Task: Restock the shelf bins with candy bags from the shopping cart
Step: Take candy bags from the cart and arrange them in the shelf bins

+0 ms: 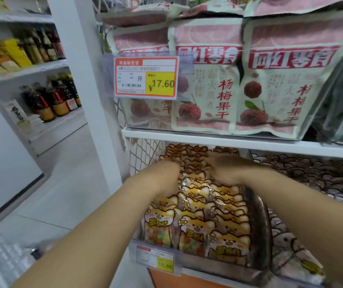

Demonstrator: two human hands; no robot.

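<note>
Up close at the white shelf [228, 140], pink fruit bags [205, 80] fill the upper tier above my arms. Below, the clear bin [257, 221] holds rows of yellow cat-faced candy bags [203, 223], standing upright. My left hand [166, 173] and right hand [224, 169] lie side by side on the rear bags; blur hides whether either grips. An orange price tag [145, 77] reads 17.60.

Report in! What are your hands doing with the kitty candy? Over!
Left hand and right hand on yellow cat candy bags, grip blurred. Bin looks full. Way clear.
</note>
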